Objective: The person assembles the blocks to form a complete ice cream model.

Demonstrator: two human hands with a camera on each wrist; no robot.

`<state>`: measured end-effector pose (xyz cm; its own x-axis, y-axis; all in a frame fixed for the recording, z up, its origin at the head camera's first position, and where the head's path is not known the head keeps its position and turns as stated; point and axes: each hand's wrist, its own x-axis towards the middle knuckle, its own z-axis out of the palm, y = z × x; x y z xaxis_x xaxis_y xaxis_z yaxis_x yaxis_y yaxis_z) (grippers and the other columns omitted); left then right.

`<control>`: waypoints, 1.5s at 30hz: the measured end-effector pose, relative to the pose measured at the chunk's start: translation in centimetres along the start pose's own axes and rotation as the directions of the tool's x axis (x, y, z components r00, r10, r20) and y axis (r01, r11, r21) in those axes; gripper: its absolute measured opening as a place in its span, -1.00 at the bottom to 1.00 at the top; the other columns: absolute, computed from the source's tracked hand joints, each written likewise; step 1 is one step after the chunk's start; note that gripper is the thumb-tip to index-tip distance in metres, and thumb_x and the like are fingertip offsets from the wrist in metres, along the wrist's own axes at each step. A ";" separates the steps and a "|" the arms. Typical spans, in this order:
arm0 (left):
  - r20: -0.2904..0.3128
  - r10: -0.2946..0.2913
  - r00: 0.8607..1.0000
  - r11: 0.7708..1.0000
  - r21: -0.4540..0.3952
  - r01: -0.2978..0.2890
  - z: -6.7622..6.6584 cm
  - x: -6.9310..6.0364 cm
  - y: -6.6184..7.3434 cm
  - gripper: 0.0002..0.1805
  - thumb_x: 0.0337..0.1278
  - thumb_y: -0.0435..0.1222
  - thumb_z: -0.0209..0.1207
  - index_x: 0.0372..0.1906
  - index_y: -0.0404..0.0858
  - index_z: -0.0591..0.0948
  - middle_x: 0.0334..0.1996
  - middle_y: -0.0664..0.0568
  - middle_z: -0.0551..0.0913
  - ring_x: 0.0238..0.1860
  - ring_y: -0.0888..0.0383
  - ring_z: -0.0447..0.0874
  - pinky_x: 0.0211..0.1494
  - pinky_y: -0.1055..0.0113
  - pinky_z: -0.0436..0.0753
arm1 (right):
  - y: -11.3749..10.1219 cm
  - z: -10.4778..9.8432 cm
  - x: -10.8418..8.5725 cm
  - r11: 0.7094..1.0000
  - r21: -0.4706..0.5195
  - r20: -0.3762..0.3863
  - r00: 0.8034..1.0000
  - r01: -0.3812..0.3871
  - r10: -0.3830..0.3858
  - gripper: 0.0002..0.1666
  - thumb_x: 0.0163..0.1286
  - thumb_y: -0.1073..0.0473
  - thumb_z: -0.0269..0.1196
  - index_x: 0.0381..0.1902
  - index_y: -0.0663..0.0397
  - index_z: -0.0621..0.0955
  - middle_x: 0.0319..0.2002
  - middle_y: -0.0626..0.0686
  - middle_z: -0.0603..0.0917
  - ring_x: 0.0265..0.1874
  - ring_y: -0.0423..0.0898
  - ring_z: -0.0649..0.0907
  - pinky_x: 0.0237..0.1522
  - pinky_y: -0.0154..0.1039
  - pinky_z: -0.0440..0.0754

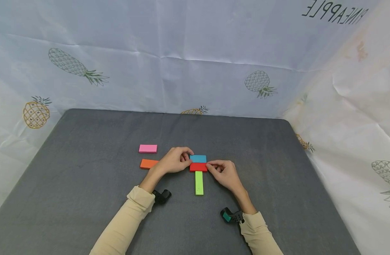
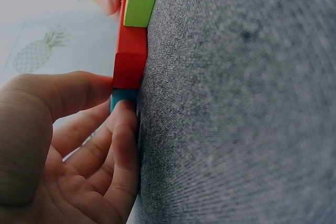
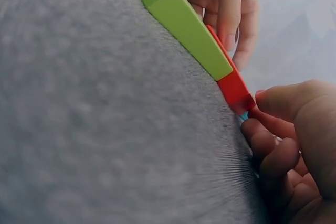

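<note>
Three blocks already lie together near the middle of the grey tabletop (image 1: 86, 198): a blue block (image 1: 199, 158) at the far side, a red block (image 1: 197, 168) directly before it, their long sides meeting, and a green block (image 1: 199, 183) running lengthwise toward the person from the middle of the red one's near side. This much looks laid out, though with hands at both ends the alignment seems to be still in hand. Two blocks remain apart, to the left: a pink block (image 1: 148, 148), farther off, and an orange block (image 1: 147, 163) nearer, its right end hidden behind the left hand (image 1: 174, 161).

The left hand's thumb and index finger are bent around the left end of the blue block, seemingly pinching it, with the thumb also by the red one's corner. The right hand (image 1: 225, 173) has its thumb and index finger close together at the red block's right end; whether they grip it or only press, one cannot tell.

The left hand stands between the orange block and the group. A black wrist device (image 1: 163, 196) sits at the left sleeve, another (image 1: 231, 215) at the right. Beyond the tabletop hangs a pale cloth (image 1: 198, 35) printed with pineapples.
</note>
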<state>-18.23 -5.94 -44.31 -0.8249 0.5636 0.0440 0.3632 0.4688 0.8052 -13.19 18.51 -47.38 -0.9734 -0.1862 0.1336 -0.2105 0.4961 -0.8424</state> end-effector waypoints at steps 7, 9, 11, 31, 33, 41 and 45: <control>0.002 -0.007 1.000 1.000 -0.005 0.007 0.0 0.0 -0.1 -0.74 0.27 -0.39 0.24 0.02 -0.40 0.67 -0.41 -0.06 0.68 -0.53 0.32 0.50 -0.35 0.46 0.52 | 0.0 -0.4 1.2 0.994 0.082 0.059 0.996 -0.065 0.061 -0.71 0.44 0.15 0.34 0.03 0.18 0.73 -0.51 0.21 0.72 -0.80 -0.24 0.52 -0.74 -0.29 0.51; 0.003 -0.003 1.000 1.000 -0.007 0.003 0.0 0.0 -0.1 -0.74 0.27 -0.39 0.24 0.02 -0.40 0.67 -0.40 -0.07 0.68 -0.53 0.32 0.50 -0.35 0.46 0.52 | 0.0 -0.5 1.7 0.993 0.094 0.080 0.994 -0.077 0.069 -0.67 0.45 0.16 0.33 0.09 0.21 0.70 -0.48 0.27 0.73 -0.78 -0.22 0.54 -0.72 -0.29 0.52; 0.004 0.000 1.000 1.000 -0.008 0.000 0.0 0.0 -0.1 -0.74 0.28 -0.39 0.24 0.02 -0.40 0.67 -0.40 -0.07 0.69 -0.53 0.32 0.50 -0.36 0.46 0.52 | 0.1 -0.5 2.2 0.993 0.092 0.103 0.992 -0.081 0.071 -0.64 0.46 0.18 0.32 0.13 0.24 0.67 -0.45 0.30 0.74 -0.77 -0.21 0.55 -0.72 -0.31 0.51; 0.010 0.023 1.000 1.000 -0.003 -0.023 -0.1 0.0 -0.3 -0.72 0.30 -0.39 0.23 0.06 -0.41 0.65 -0.38 -0.09 0.69 -0.52 0.32 0.51 -0.35 0.46 0.54 | -3.6 -1.8 2.7 0.987 0.113 0.234 0.968 -0.116 0.087 -0.62 0.43 0.31 0.31 0.16 0.36 0.62 -0.38 0.40 0.72 -0.75 -0.23 0.57 -0.67 -0.37 0.51; 0.010 0.030 1.000 1.000 -0.002 -0.030 -0.1 -0.1 -0.3 -0.70 0.31 -0.39 0.23 0.09 -0.42 0.64 -0.38 -0.09 0.69 -0.52 0.32 0.52 -0.34 0.46 0.55 | -3.6 -1.8 2.7 0.987 0.112 0.238 0.967 -0.116 0.087 -0.61 0.43 0.31 0.30 0.17 0.36 0.62 -0.38 0.40 0.72 -0.75 -0.24 0.57 -0.67 -0.37 0.51; -0.002 0.040 0.999 0.999 0.008 -0.040 -0.3 -0.6 -0.3 -0.67 0.31 -0.37 0.25 0.12 -0.39 0.63 -0.41 -0.04 0.69 -0.53 0.33 0.52 -0.35 0.47 0.56 | -3.6 -1.8 2.7 0.986 0.113 0.240 0.966 -0.124 0.094 -0.62 0.43 0.32 0.30 0.16 0.35 0.63 -0.39 0.38 0.72 -0.75 -0.21 0.58 -0.66 -0.35 0.53; -0.017 0.041 0.999 0.999 0.002 -0.041 -0.5 -1.2 0.1 -0.68 0.31 -0.36 0.25 0.11 -0.38 0.63 -0.43 -0.02 0.68 -0.54 0.32 0.52 -0.35 0.46 0.56 | -3.5 -1.8 2.7 0.985 0.118 0.238 0.967 -0.125 0.094 -0.63 0.43 0.31 0.30 0.16 0.34 0.63 -0.39 0.37 0.72 -0.75 -0.20 0.58 -0.66 -0.36 0.53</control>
<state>-17.46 -6.90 -44.02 -0.8165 0.5707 0.0873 0.3977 0.4464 0.8016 -15.23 17.79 -43.16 -0.9392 -0.3352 -0.0743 -0.0752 0.4122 -0.9080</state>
